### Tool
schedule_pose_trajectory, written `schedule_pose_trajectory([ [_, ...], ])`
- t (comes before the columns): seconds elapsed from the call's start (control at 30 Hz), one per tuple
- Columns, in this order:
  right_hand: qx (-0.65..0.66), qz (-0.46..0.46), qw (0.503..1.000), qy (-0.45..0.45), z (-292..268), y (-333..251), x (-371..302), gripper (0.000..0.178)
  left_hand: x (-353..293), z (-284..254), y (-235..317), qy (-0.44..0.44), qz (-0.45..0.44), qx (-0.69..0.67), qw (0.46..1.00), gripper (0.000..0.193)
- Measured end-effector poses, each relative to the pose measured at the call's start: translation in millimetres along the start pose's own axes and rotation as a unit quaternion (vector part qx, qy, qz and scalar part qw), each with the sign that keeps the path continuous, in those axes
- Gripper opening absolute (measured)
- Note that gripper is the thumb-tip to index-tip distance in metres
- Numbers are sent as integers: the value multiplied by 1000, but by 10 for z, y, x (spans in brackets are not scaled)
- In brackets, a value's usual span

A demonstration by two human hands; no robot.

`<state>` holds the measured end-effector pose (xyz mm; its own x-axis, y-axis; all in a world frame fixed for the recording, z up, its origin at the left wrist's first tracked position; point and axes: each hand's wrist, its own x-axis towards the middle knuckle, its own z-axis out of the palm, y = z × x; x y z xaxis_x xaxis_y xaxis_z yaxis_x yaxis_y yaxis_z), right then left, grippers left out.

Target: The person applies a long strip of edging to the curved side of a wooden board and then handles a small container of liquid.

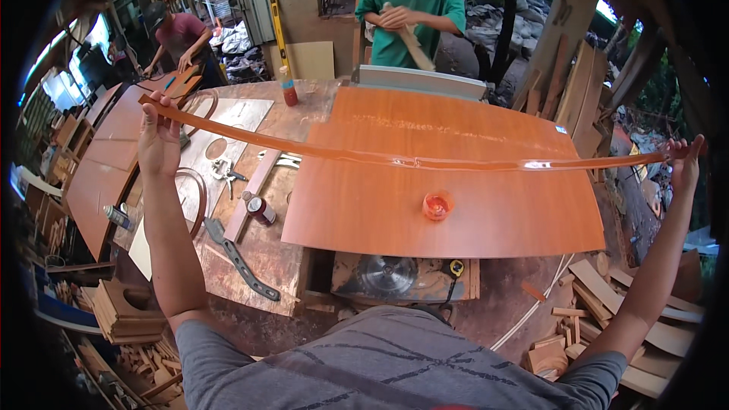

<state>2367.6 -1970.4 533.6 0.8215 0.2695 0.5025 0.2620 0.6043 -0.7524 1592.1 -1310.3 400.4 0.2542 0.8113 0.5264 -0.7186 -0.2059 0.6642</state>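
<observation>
A long, thin, glossy orange-brown edging strip (334,153) stretches across the view, sagging slightly in the middle. My left hand (160,140) is raised and closed on its left end, fingers pinching it. Far to the right, my right hand (685,163) grips the other end. Beneath the strip lies a wide wood-grain panel (364,212), with a pale, dusty streak across its far part. On the panel stands a small orange-red cup (437,206) with red stuff inside. Whether the strip touches the panel, I cannot tell.
Left on the worktable (258,288) are a dark bottle (260,211), locking pliers (222,169) and a curved dark bar (243,262). A circular saw blade (387,273) and tape measure (456,267) sit near me. Wood offcuts (623,296) pile up right. A person in green (410,7) stands opposite.
</observation>
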Motion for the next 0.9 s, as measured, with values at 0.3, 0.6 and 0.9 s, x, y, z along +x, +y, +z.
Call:
schedule_pose_trajectory([
  [0.3,18,-9,998,-56,-227,-113,57,18,-284,-38,196,-14,12,-8,1000,44],
  [0.6,40,17,996,-74,-238,-6,178,31,-407,-305,246,-2,18,-35,999,44],
  [0.9,7,-17,1000,-12,-106,164,53,39,-430,-215,146,11,13,-23,1000,44],
])
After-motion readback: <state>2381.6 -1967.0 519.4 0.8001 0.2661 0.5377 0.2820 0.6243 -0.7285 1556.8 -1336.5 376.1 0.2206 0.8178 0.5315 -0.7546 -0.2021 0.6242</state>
